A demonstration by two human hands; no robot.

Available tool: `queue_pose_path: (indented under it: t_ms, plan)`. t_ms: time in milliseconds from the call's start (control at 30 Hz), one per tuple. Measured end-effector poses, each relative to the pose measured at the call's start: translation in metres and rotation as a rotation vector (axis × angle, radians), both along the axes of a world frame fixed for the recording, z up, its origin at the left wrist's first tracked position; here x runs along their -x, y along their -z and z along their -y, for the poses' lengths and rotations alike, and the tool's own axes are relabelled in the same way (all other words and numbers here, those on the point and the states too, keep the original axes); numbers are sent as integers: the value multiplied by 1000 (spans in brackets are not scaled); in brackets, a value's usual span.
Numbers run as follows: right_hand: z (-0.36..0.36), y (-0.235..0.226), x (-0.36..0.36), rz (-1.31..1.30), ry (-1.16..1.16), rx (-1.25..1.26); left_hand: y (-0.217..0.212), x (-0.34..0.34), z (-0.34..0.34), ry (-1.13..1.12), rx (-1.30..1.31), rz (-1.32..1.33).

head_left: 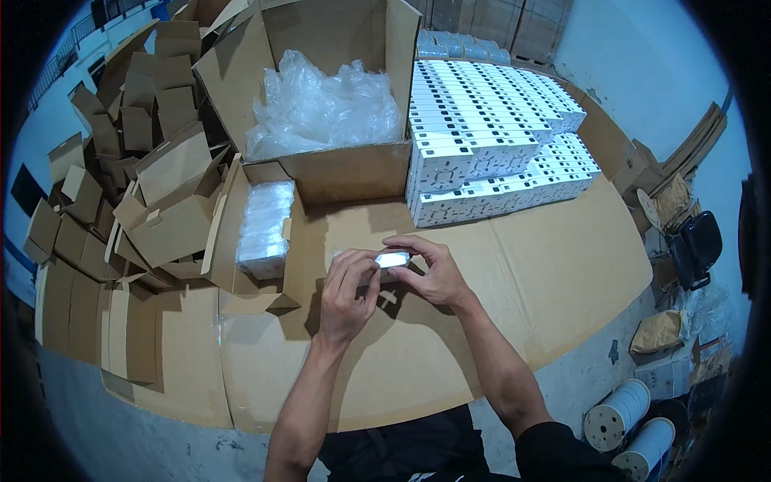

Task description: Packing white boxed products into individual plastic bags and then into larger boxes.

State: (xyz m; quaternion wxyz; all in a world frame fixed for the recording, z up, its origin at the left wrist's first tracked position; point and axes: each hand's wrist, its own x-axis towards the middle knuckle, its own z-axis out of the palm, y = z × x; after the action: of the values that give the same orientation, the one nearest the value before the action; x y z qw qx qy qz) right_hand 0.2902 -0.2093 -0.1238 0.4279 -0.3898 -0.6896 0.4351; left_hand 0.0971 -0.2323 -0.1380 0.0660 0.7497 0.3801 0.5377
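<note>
Between my two hands, above the cardboard-covered table [418,369], is a small white, shiny box-like piece [393,260] that catches the light. My left hand [347,291] grips its left end, with the fingers bent over it. At the other end, the thumb and forefinger of my right hand [435,275] pinch it. My fingers hide part of its sides, so I cannot make out its exact kind. To the left of my hands, an opened cardboard box [291,277] holds a row of clear-wrapped packets [265,229].
A large carton [345,173] of clear plastic bags [321,104] stands at the back. Stacked white boxes [482,173] rise at the back right. Empty cardboard boxes [173,217] pile up on the left. White cable spools [618,414] and a dark chair [697,245] are at the right.
</note>
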Motion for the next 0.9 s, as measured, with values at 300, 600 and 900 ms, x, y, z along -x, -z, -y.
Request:
queue_pose_path:
  t_ms: [300,600,900]
  plan:
    - [2,-4,0,-10,13,42,0,3,1,21,177,117]
    - [4,-5,1,-7,38,-10,7,5,0,97,405,286]
    - [3,-6,3,53,10,45,12,12,-5,206,610,462]
